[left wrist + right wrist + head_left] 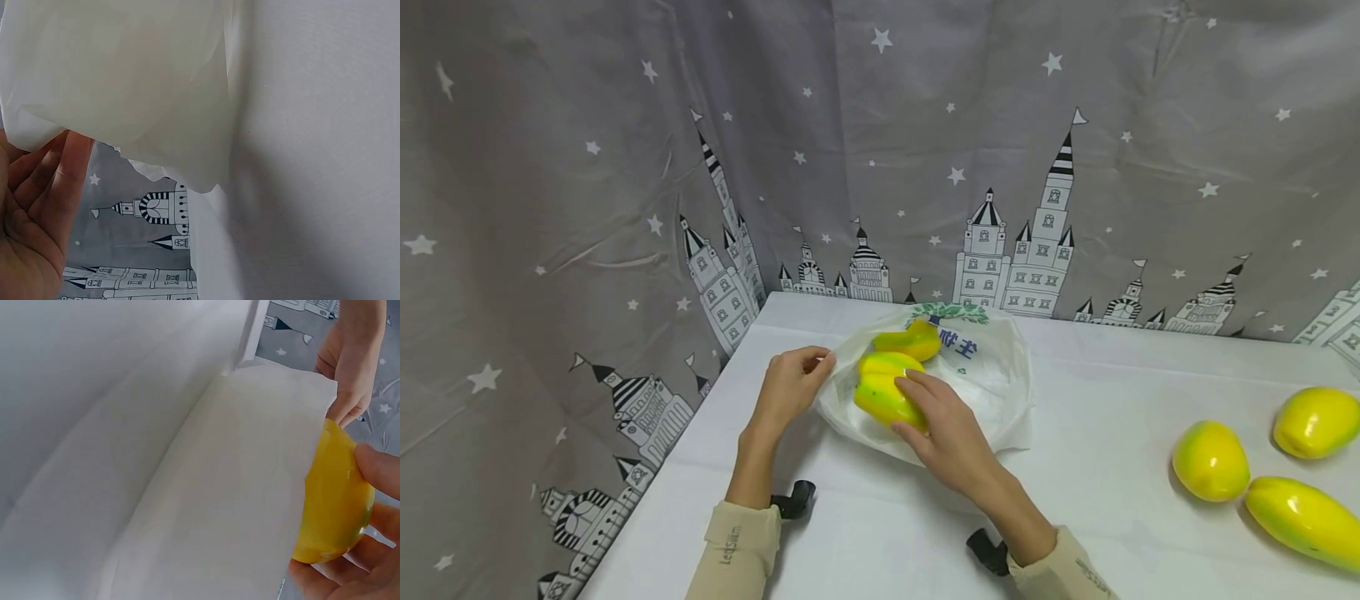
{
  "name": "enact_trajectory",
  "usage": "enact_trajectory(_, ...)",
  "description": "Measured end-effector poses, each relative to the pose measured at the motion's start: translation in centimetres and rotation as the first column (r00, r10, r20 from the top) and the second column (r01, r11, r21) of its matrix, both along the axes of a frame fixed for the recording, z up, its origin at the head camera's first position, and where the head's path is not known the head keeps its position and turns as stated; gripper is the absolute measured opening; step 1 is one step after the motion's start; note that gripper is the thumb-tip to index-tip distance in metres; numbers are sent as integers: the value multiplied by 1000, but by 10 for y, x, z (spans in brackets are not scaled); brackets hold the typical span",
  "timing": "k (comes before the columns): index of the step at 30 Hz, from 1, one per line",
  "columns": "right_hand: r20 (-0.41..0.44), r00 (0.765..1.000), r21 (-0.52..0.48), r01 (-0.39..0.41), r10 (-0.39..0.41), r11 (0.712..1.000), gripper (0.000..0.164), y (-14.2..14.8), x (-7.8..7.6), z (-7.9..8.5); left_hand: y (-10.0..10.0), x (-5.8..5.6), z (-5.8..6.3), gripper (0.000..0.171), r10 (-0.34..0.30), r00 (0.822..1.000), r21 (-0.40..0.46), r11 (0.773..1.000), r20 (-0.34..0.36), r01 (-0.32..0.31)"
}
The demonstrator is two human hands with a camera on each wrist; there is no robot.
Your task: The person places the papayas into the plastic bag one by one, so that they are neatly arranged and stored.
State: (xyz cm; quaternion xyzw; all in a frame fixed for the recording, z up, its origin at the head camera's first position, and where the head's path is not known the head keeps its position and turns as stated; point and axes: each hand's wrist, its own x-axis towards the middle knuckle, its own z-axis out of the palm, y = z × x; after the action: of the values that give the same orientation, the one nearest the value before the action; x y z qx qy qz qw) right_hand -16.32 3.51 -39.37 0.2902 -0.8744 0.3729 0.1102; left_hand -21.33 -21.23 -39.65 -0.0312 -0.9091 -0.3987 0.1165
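Observation:
A white plastic bag (992, 400) with green and blue print lies with its mouth spread on the table. My left hand (790, 387) pinches the bag's left rim; in the left wrist view its fingertips are hidden behind the plastic. My right hand (951, 437) grips a glossy yellow-green fruit (883, 400) with a groove across it, over the bag's mouth. In the right wrist view the bag's side covers part of this fruit (337, 494), and thumb and fingers curl round it. Another yellow-green fruit (917, 340), of a curved shape, lies farther back in the bag.
At the right of the white table (1097, 517) lie a round yellow-green fruit (1210, 461), a yellow one (1317, 422) and a long one (1303, 521). A grey curtain (880, 150) with castles and stars hangs behind and at the left. Black wrist mounts (795, 500) stick out from both sleeves.

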Motion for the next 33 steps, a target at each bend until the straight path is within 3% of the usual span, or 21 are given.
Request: enact_trajectory(33,12,1000,-51,16,-16,999,49,-11,-10,-18,2,1,3,30,4,1000,-24,1000,12,-4)
